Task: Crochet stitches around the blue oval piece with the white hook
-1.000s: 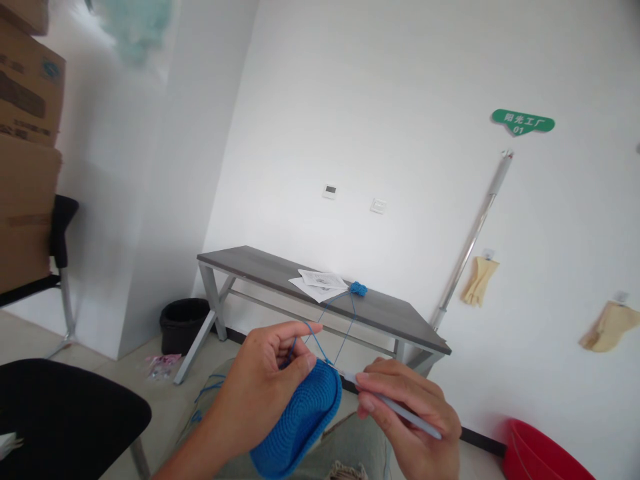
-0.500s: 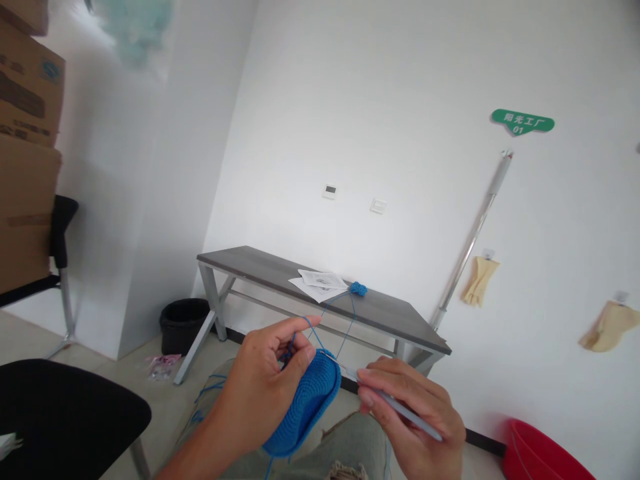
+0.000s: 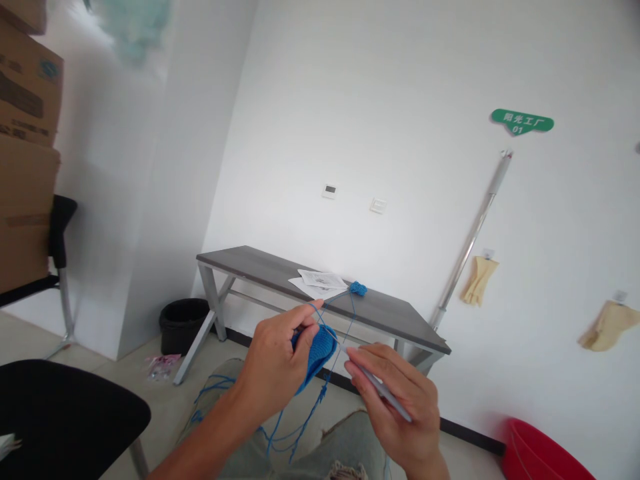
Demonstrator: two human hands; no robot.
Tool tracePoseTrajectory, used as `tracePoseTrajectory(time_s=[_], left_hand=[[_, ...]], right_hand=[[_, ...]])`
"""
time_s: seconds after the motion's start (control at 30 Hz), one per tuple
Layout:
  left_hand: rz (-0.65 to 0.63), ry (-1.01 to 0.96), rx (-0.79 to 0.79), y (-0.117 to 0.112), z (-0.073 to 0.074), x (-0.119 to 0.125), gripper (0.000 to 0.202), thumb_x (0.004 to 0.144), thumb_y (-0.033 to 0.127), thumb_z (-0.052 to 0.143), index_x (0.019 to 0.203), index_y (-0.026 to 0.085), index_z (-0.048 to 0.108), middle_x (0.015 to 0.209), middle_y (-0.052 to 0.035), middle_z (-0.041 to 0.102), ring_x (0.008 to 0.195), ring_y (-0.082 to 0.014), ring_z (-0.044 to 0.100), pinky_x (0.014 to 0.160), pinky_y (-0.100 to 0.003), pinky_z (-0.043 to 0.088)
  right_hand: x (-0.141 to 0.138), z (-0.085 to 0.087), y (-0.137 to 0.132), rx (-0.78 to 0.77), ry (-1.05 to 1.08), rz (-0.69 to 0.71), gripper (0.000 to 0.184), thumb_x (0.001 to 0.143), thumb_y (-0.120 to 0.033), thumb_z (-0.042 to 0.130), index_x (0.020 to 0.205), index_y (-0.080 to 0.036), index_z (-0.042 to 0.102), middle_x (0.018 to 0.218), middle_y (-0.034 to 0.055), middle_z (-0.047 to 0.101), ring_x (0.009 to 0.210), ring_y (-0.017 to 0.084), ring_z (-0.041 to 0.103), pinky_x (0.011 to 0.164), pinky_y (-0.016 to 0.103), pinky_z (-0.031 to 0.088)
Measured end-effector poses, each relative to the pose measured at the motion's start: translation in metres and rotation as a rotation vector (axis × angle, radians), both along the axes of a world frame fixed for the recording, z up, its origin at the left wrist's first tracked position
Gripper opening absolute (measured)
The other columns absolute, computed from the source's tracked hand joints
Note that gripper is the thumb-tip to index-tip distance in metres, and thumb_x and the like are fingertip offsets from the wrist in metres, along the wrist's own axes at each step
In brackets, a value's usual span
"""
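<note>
Knuckles up, the left hand (image 3: 277,373) enters from 7 o'clock, thumb and forefinger pinched on the blue crochet piece (image 3: 316,348), which sits just below the middle of the view. The right hand (image 3: 400,407) enters from 5 o'clock, fingers closed around a grey crochet hook (image 3: 380,395) whose tip meets the piece's edge. Blue yarn (image 3: 320,397) dangles in loops toward 6 o'clock. At 8 o'clock a black bin (image 3: 183,323) stands beside the grey table (image 3: 400,320), its contents unseen. At 4 o'clock a red basin (image 3: 537,457) shows only its rim.
</note>
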State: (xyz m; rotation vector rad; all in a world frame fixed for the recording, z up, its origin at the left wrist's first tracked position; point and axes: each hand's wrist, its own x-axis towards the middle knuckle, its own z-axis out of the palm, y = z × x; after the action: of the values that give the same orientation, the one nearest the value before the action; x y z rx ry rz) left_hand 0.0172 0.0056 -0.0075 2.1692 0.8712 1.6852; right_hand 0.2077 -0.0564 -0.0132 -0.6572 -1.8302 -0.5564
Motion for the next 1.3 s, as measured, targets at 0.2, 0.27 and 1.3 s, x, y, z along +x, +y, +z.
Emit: tracePoseTrajectory(time_s=[0.2,0.27,1.3], left_hand=[[0.036,-0.002,0.060,0.009,0.011,0.006,0.026,0.096,0.020,0.053,0.090,0.023,0.078,0.086,-0.0034,0.078,0.083,-0.0199,0.072,0.085,-0.029,0.054],[0.043,-0.005,0.070,0.011,0.015,0.007,0.026,0.096,0.019,0.053,0.097,0.021,0.078,0.089,-0.0044,0.078,0.084,-0.0203,0.073,0.088,-0.030,0.054],[-0.122,-0.086,-0.014,-0.001,0.017,0.011,0.034,0.092,0.017,0.056,0.120,0.016,0.076,0.081,-0.0008,0.076,0.074,-0.0153,0.068,0.078,-0.028,0.050]], right_hand=[[-0.010,0.004,0.010,0.078,0.029,-0.032,0.033,0.089,-0.001,0.069,0.115,-0.021,0.076,0.093,0.0075,0.080,0.080,0.018,0.076,0.072,0.028,0.066],[-0.011,0.005,0.011,0.095,0.044,-0.043,0.032,0.089,-0.002,0.070,0.114,-0.020,0.076,0.094,0.0076,0.080,0.082,0.018,0.077,0.073,0.028,0.066],[-0.022,-0.010,0.018,0.165,0.149,-0.031,0.041,0.086,0.003,0.070,0.120,-0.021,0.075,0.099,0.0068,0.079,0.087,0.018,0.075,0.078,0.031,0.064]])
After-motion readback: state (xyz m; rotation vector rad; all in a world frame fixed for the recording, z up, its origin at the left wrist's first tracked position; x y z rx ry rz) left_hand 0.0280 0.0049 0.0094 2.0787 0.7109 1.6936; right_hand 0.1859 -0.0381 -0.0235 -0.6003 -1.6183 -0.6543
